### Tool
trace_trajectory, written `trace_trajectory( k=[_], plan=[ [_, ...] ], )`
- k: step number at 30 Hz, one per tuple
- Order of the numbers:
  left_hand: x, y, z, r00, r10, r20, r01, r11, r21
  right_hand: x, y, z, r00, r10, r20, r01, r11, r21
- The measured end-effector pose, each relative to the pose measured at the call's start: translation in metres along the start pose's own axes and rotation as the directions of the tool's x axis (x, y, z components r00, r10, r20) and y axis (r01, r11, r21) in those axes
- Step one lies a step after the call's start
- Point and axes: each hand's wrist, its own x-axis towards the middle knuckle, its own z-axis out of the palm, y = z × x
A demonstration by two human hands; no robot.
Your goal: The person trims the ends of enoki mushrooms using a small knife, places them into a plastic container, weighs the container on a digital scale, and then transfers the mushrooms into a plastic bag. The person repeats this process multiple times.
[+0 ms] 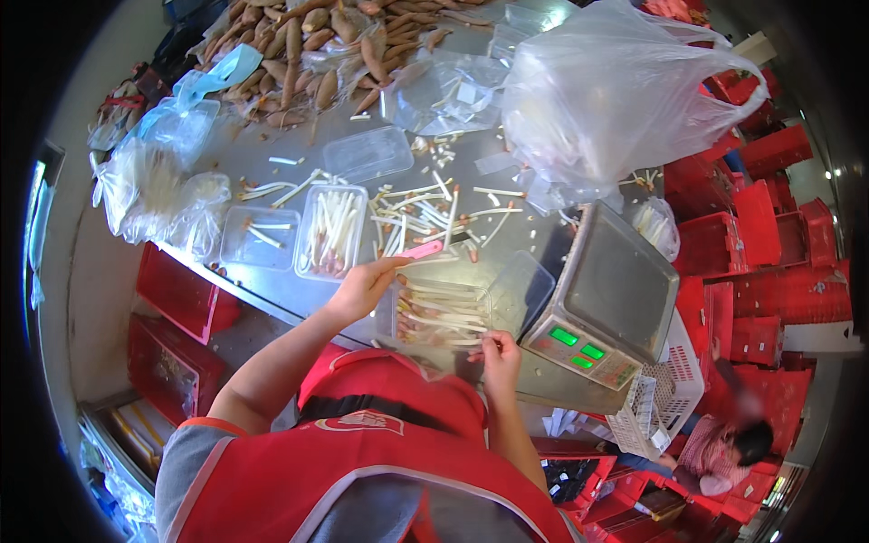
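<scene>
My left hand [366, 288] is closed around the handle of a pink utility knife [424, 250], held above loose white stalks on the metal table. My right hand [499, 353] pinches the end of a white stalk [464, 342] at the near right corner of a clear plastic tray [490, 302]. That tray holds several white stalks with brownish-pink ends, laid side by side. Left of it stands a second clear tray [299, 234] filled with similar stalks. Another clear tray [234, 261] beside that one holds a few. Loose stalks [421, 210] and cut bits lie beyond my hands.
A digital scale [618, 278] stands at the right, near a large plastic bag [584, 95]. Brown tubers [326, 88] are heaped at the far side. Bagged goods [156, 190] sit at the left. Red crates [713, 237] and another person [719, 448] are at the right.
</scene>
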Motion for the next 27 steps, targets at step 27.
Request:
trace_trajectory(
  k=[27],
  plan=[
    [-0.029, 0.001, 0.046, 0.973, 0.233, 0.005, -0.179, 0.733, 0.657, 0.012, -0.017, 0.037, 0.701, -0.564, 0.437, 0.641, 0.23, -0.732]
  ],
)
